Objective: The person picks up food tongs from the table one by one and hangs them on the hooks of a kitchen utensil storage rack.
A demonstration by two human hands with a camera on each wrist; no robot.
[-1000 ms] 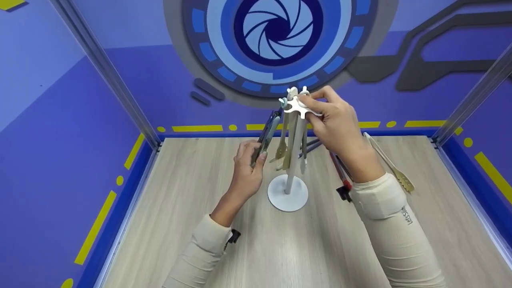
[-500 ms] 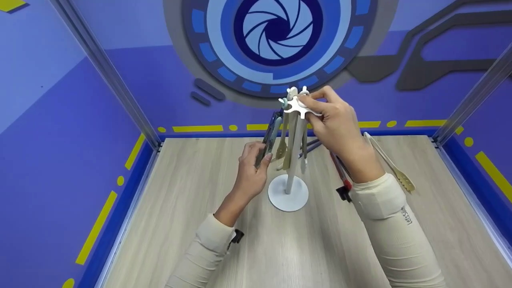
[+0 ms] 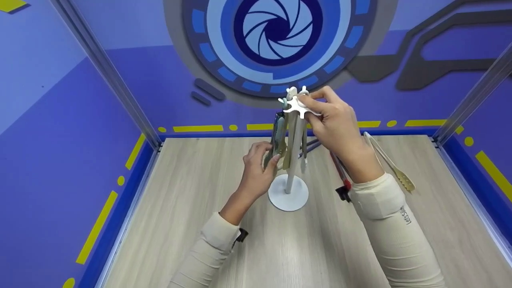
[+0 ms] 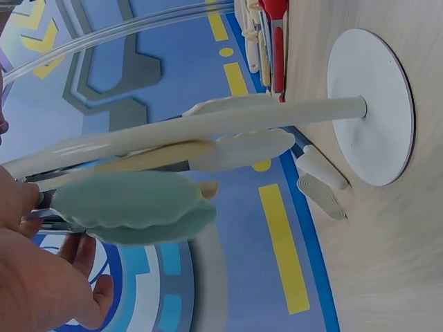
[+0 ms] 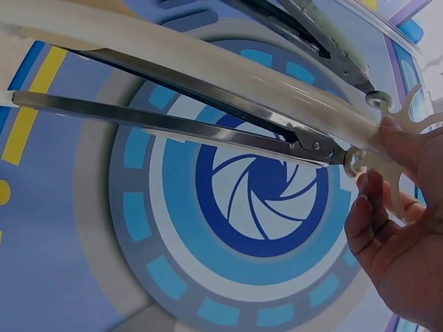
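Note:
My left hand (image 3: 256,164) grips tongs (image 3: 279,136) with a dark metal body. Pale green scalloped tips (image 4: 131,200) show beside its fingers in the left wrist view. Close by stands a white rack (image 3: 295,160) with a round base (image 3: 280,200). At its top my right hand (image 3: 338,122) pinches the hooked head (image 3: 298,107). Other tongs hang from this head, including a metal pair (image 5: 208,128) whose ring sits at a hook near my right fingers. A teal ring (image 3: 284,103) circles a left hook; whether it belongs to the tongs in my left hand, I cannot tell.
Tongs with a gold slotted tip (image 3: 404,181) lie on the table at right. Red-handled tongs (image 3: 341,170) are partly hidden by my right forearm. Dark bluish tongs (image 3: 311,148) lie behind the rack. Blue panels (image 3: 132,80) enclose the table.
My left hand has shifted right with the tongs, bringing them closer to the rack and more upright. The right hand and rack look the same.

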